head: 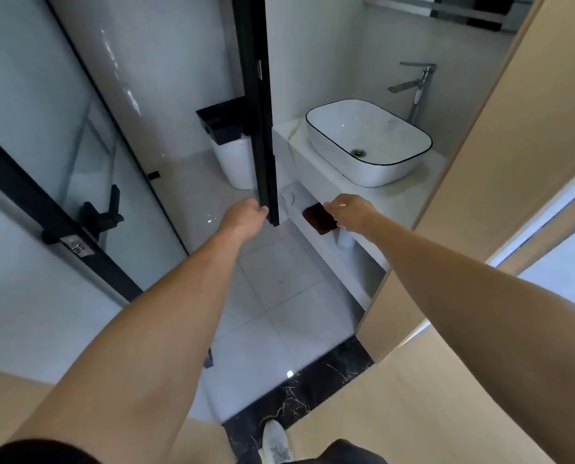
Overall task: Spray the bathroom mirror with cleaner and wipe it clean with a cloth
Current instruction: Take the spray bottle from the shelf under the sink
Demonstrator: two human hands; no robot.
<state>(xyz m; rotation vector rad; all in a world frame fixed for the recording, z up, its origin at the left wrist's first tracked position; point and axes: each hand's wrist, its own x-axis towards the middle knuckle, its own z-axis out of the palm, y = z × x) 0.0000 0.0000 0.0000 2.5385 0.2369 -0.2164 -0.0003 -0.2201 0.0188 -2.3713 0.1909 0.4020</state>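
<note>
Landmark: we are taking the white basin on the vanity counter as our reference for every place below.

Shoe: a white shoe is standing on the dark marble threshold, well nearer to us than the basin.

Left hand: our left hand is reaching forward to the left of the basin, its fingers curling round the lower edge of the black door frame and gripping it.

Right hand: our right hand is hovering just in front of the basin, below the counter's front edge, its fingers curling down onto the dark cloth (we cannot tell whether they are pinching it or only touching it).

Cloth: it is lying on the open shelf under the counter, in front of and below the basin.

Bin: a white bin with a black top is sitting on the floor left of the basin, beyond the door frame.

Tap: a chrome tap is standing just behind the basin, on its right.

Mirror: a strip of mirror is showing on the wall well above and behind the basin.
</note>
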